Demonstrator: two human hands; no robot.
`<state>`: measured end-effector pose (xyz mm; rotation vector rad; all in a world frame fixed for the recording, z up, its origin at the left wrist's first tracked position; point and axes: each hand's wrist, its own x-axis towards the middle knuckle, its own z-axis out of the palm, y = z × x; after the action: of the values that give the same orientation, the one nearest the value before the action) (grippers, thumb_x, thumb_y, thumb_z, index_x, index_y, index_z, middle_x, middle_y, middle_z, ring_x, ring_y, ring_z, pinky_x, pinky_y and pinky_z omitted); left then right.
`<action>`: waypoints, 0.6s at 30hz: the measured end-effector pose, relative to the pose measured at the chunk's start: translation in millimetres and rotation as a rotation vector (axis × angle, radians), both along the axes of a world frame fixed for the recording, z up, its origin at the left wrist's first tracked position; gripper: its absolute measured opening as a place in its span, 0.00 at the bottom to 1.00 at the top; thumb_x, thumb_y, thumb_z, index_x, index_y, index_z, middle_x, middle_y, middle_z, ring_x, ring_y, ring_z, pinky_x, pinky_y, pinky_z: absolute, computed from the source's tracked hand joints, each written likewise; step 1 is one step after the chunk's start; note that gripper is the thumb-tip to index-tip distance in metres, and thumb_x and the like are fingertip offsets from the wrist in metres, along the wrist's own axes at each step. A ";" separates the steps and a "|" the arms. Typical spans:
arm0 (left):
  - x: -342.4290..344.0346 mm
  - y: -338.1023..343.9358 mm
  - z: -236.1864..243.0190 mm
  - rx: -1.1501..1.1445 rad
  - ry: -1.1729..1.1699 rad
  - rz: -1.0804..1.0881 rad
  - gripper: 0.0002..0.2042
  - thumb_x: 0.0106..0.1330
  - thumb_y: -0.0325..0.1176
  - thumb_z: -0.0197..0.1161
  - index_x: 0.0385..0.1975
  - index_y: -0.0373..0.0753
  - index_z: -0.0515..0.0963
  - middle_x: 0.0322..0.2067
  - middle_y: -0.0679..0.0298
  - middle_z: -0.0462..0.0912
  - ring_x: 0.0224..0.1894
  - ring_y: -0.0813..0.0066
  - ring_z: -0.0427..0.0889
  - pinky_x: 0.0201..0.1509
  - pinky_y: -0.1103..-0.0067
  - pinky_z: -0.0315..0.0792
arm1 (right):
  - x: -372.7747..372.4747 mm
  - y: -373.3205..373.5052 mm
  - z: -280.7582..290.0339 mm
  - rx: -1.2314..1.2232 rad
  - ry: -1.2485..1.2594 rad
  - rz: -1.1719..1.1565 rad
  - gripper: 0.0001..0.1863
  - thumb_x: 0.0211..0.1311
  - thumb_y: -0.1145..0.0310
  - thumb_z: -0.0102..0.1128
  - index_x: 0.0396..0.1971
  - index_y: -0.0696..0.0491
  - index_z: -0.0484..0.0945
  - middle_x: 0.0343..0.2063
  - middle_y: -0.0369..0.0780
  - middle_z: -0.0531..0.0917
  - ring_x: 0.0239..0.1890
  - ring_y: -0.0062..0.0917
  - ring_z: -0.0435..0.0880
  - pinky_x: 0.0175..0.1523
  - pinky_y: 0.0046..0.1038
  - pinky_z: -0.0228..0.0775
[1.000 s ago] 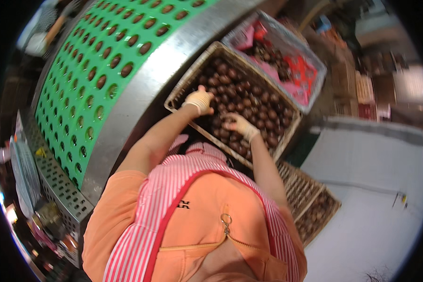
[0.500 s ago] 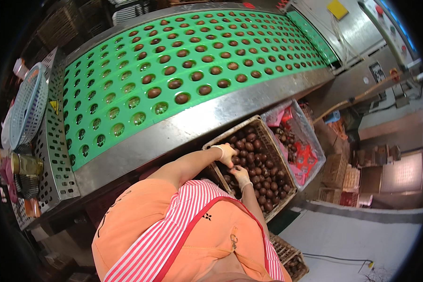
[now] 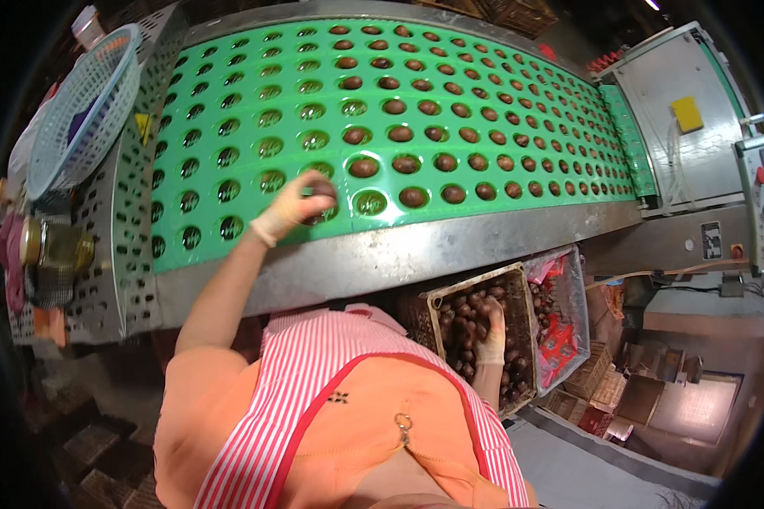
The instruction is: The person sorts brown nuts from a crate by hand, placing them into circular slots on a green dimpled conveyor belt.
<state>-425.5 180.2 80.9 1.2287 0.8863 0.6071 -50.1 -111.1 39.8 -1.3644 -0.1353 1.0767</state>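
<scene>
Over the near side of a green conveyor tray (image 3: pixel 373 222) with rows of round cups, my left hand (image 3: pixel 290 210) pinches a dark brown egg (image 3: pixel 321 188). The egg is above a cup near the front edge, slightly blurred. The cups to the right hold brown eggs (image 3: pixel 412 197), while those to the left show none. My right hand (image 3: pixel 491 339) is down in a crate (image 3: pixel 528 293) filled with brown eggs. Its fingers curl round eggs there, partly hidden by the hand itself. Both hands wear pale, thin gloves.
A steel rim (image 3: pixel 382 246) runs along the conveyor's near side. Next to the crate stands a plastic-lined bin (image 3: pixel 575 339) with red wrappings and more eggs. A pale blue basket (image 3: pixel 85 127) and a jar (image 3: pixel 55 246) sit at left; a machine cabinet (image 3: pixel 679 76) stands at right.
My left hand has left the crate and moved left over the conveyor with an egg. My right hand stays in the crate. The view has turned, shifting the scene.
</scene>
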 end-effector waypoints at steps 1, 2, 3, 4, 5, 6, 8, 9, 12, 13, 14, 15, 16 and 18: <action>-10.2 12.1 -3.9 -0.011 -0.007 0.124 0.17 0.58 0.36 0.67 0.45 0.39 0.75 0.34 0.68 0.78 0.29 0.82 0.74 0.28 0.81 0.70 | 8.1 32.5 7.6 -0.015 -0.020 0.228 0.25 0.56 0.60 0.66 0.53 0.51 0.74 0.38 0.32 0.82 0.32 0.18 0.79 0.30 0.20 0.69; -21.0 21.0 -10.1 -0.027 -0.012 0.258 0.15 0.58 0.36 0.67 0.43 0.39 0.75 0.33 0.69 0.78 0.29 0.81 0.74 0.28 0.81 0.70 | -19.9 74.0 38.9 -0.146 -0.172 0.240 0.24 0.56 0.64 0.66 0.52 0.55 0.73 0.36 0.33 0.80 0.29 0.16 0.77 0.28 0.19 0.67; -23.2 34.7 -27.3 0.057 0.000 0.232 0.14 0.57 0.35 0.68 0.41 0.39 0.76 0.32 0.69 0.78 0.29 0.80 0.74 0.29 0.81 0.71 | -34.9 107.2 39.4 -0.090 -0.288 0.278 0.22 0.57 0.68 0.65 0.51 0.56 0.74 0.34 0.32 0.78 0.27 0.15 0.74 0.28 0.18 0.66; -26.2 49.9 -53.2 0.145 0.023 0.221 0.13 0.56 0.34 0.68 0.40 0.38 0.77 0.31 0.69 0.78 0.29 0.79 0.75 0.31 0.81 0.72 | -46.6 143.5 36.9 0.033 -0.400 0.416 0.21 0.56 0.70 0.65 0.50 0.56 0.75 0.33 0.31 0.78 0.27 0.14 0.73 0.29 0.17 0.66; -28.9 66.0 -80.2 0.297 0.189 0.101 0.14 0.52 0.34 0.70 0.37 0.40 0.79 0.41 0.62 0.78 0.33 0.73 0.78 0.39 0.77 0.76 | -67.4 180.0 47.1 0.009 -0.375 0.549 0.21 0.56 0.70 0.66 0.50 0.56 0.76 0.35 0.32 0.77 0.30 0.14 0.74 0.35 0.18 0.68; -15.7 58.1 -91.8 0.473 0.479 0.147 0.17 0.48 0.35 0.72 0.39 0.41 0.80 0.54 0.53 0.70 0.42 0.64 0.80 0.49 0.73 0.77 | -88.3 209.5 58.0 0.032 -0.325 0.638 0.24 0.52 0.68 0.70 0.50 0.56 0.76 0.35 0.35 0.78 0.38 0.21 0.75 0.43 0.24 0.71; 7.7 49.6 -80.5 0.658 0.584 0.156 0.20 0.46 0.36 0.74 0.41 0.42 0.80 0.59 0.50 0.63 0.50 0.59 0.77 0.53 0.72 0.77 | -105.4 260.2 38.2 0.058 -0.833 0.766 0.25 0.45 0.67 0.72 0.48 0.53 0.78 0.39 0.40 0.78 0.45 0.29 0.75 0.51 0.30 0.71; 1.3 54.2 -87.4 0.526 0.413 0.245 0.20 0.46 0.36 0.74 0.42 0.42 0.80 0.58 0.51 0.63 0.51 0.59 0.76 0.54 0.71 0.76 | -127.7 284.6 49.5 0.098 -1.082 0.766 0.25 0.43 0.67 0.73 0.46 0.51 0.80 0.40 0.43 0.77 0.47 0.33 0.74 0.53 0.33 0.71; -27.9 85.7 -86.3 0.469 0.119 0.392 0.18 0.52 0.31 0.71 0.44 0.40 0.79 0.42 0.59 0.77 0.44 0.69 0.78 0.48 0.75 0.76 | -178.0 342.8 76.8 0.197 -1.296 0.788 0.21 0.38 0.68 0.73 0.39 0.49 0.80 0.46 0.48 0.73 0.48 0.40 0.75 0.53 0.37 0.72; -34.9 97.5 -93.3 0.388 -0.090 0.480 0.18 0.55 0.29 0.69 0.47 0.39 0.78 0.34 0.65 0.79 0.40 0.74 0.78 0.44 0.77 0.76 | -188.6 363.9 71.3 0.184 -1.405 0.819 0.21 0.37 0.67 0.74 0.38 0.49 0.80 0.46 0.48 0.72 0.45 0.41 0.77 0.51 0.38 0.74; -46.8 105.2 -91.3 0.374 0.095 0.536 0.19 0.55 0.29 0.68 0.49 0.39 0.77 0.37 0.65 0.81 0.38 0.74 0.79 0.43 0.76 0.77 | -199.9 382.6 62.7 0.172 -1.514 0.849 0.22 0.36 0.67 0.75 0.37 0.50 0.80 0.46 0.48 0.71 0.43 0.42 0.78 0.48 0.39 0.75; -58.8 109.4 -91.6 0.360 0.108 0.556 0.19 0.56 0.29 0.68 0.49 0.40 0.77 0.38 0.65 0.81 0.38 0.75 0.78 0.44 0.76 0.77 | -216.7 396.0 61.0 0.134 -1.586 0.935 0.19 0.37 0.70 0.73 0.34 0.51 0.78 0.48 0.50 0.70 0.43 0.45 0.78 0.49 0.39 0.76; -67.8 111.6 -94.6 0.344 0.116 0.567 0.19 0.56 0.29 0.68 0.49 0.40 0.77 0.38 0.65 0.81 0.37 0.76 0.78 0.44 0.76 0.77 | -229.2 406.6 52.2 0.087 -1.723 1.006 0.16 0.41 0.74 0.68 0.35 0.51 0.78 0.48 0.51 0.69 0.44 0.45 0.79 0.49 0.40 0.76; -81.0 117.4 -109.1 0.441 0.348 0.459 0.19 0.54 0.29 0.67 0.48 0.42 0.76 0.41 0.59 0.82 0.40 0.65 0.82 0.46 0.71 0.78 | -246.0 432.1 9.6 -0.049 -1.804 1.217 0.12 0.53 0.72 0.60 0.39 0.51 0.78 0.51 0.52 0.68 0.45 0.44 0.79 0.50 0.43 0.76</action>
<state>-506.5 297.6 -28.2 1.5673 1.3983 1.0120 -296.1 321.0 49.3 -1.9010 -2.4588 0.3110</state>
